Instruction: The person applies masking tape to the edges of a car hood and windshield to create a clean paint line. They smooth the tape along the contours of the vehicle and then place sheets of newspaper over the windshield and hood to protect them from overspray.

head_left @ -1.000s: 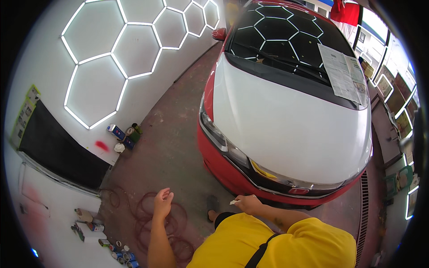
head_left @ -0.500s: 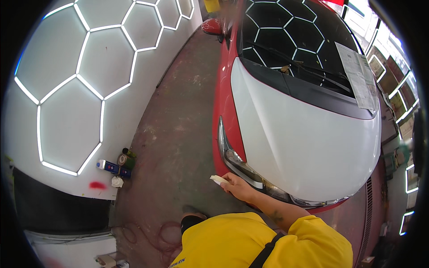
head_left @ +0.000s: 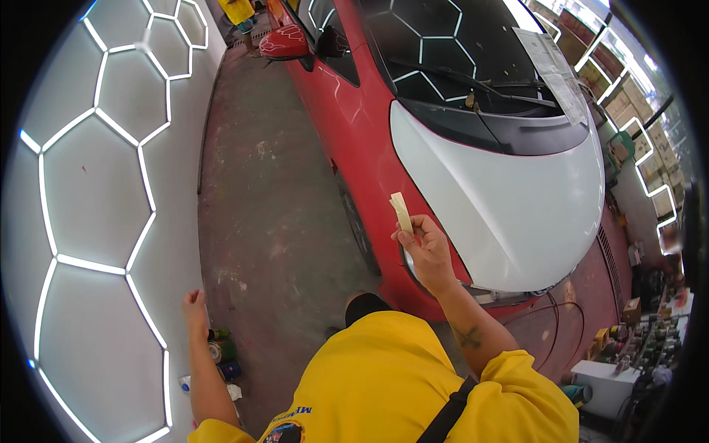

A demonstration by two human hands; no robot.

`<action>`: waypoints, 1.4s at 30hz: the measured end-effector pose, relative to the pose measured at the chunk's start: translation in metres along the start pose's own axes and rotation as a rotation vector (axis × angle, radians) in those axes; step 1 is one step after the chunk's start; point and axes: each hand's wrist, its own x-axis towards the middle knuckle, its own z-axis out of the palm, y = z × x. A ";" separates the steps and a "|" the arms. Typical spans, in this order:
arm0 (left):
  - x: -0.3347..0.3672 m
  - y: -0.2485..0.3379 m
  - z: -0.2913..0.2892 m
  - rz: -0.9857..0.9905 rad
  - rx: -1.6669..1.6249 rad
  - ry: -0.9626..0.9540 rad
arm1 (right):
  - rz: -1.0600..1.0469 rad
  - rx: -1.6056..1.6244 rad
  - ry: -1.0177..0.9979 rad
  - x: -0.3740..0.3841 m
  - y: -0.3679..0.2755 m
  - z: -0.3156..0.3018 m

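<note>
My right hand [head_left: 427, 247] is raised in front of the car's front fender, pinching the lower end of a cream-coloured folded strip [head_left: 400, 213] that looks like masking tape. The strip's free end points up and away from me. Behind it is the red car [head_left: 369, 140] with its white hood [head_left: 495, 192]. Off to the left, my left hand [head_left: 195, 306] hangs in front of the grey wall with its fingers curled in. Nothing shows in that hand, and it touches nothing.
Cans and bottles [head_left: 221, 351] stand at the wall's foot beside my left forearm. A newspaper sheet [head_left: 550, 70] lies on the windshield's right side. The red side mirror [head_left: 284, 43] juts out at the far left. Cluttered shelves [head_left: 642, 340] and a hose [head_left: 583, 325] are at right. Someone in yellow [head_left: 236, 10] is far back.
The view has swung, bringing more of the car's left side into sight. My right hand has risen, turning the strip upright. My left forearm and hand have come into view.
</note>
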 end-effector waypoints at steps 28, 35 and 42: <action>0.138 0.509 0.475 0.696 -0.007 -1.722 | -0.290 -0.877 0.574 0.282 -0.018 0.107; 0.169 0.553 0.510 0.776 -0.037 -1.832 | -0.127 -1.132 0.867 0.328 -0.044 0.114; 0.163 0.574 0.524 0.598 0.042 -2.054 | -0.156 -1.213 1.040 0.335 -0.051 0.121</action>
